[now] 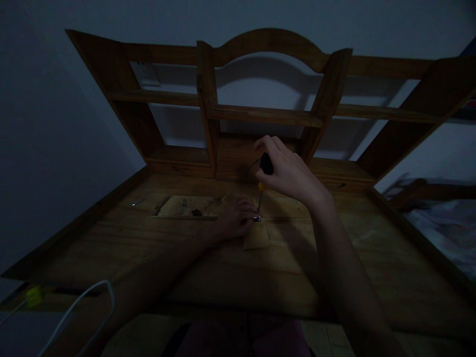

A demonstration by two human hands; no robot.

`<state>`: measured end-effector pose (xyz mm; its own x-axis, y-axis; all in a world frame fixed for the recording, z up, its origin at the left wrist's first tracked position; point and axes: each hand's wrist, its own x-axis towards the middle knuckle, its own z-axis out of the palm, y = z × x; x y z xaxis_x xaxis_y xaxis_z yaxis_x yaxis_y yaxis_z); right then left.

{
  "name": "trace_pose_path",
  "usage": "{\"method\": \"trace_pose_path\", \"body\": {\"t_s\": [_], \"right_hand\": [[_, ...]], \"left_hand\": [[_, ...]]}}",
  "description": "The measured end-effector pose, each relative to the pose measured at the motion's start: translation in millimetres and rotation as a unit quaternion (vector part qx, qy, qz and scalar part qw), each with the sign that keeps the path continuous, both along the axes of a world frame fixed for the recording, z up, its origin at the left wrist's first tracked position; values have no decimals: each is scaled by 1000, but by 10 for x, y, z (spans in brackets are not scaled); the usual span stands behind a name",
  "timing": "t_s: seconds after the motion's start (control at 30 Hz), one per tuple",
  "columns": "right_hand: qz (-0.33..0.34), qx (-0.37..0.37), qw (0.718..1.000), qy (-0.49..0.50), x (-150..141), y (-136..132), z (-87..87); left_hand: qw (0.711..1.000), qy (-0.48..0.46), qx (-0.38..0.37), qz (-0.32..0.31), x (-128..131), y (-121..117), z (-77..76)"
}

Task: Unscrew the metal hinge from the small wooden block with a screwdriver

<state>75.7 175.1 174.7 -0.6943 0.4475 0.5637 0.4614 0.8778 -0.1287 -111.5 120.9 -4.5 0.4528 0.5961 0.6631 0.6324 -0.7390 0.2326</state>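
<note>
My right hand (288, 171) is closed round the black and yellow handle of a screwdriver (263, 181), held upright with its tip down on a small metal fitting (256, 218). The fitting sits at the top edge of a small wooden block (256, 238) on the wooden desk (208, 267). My left hand (236, 218) lies on the desk beside the tip, with its fingers pinched at the metal fitting. The scene is very dim.
A flat pale board (191, 207) lies left of my hands. A loose screw or nail (137, 203) rests further left. A wooden hutch with shelves (260, 114) rises at the back. A white cable (85, 302) loops at the front left. Bedding (442, 228) shows at right.
</note>
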Motion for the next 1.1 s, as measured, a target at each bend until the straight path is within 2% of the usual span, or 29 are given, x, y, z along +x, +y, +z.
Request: {"method": "trace_pose_path", "body": {"t_s": [0.2,0.47,0.67,0.9,1.1], "right_hand": [[-29,6,1000,1,2,-20,-7],[-7,12,1000,4,15,69,-26],[-26,5,1000,4,15,49,-18],[21,-9,1000,17,23,113,-29],[27,-15,999,15,35,90,-9]], "left_hand": [[1000,6,-4,12,6,0,-7],[1000,3,2,12,1,-3,-6],[1000,6,2,8,-1,-3,2],[1000,9,3,4,-6,-8,9],[1000,9,8,3,-15,1,-29]]}}
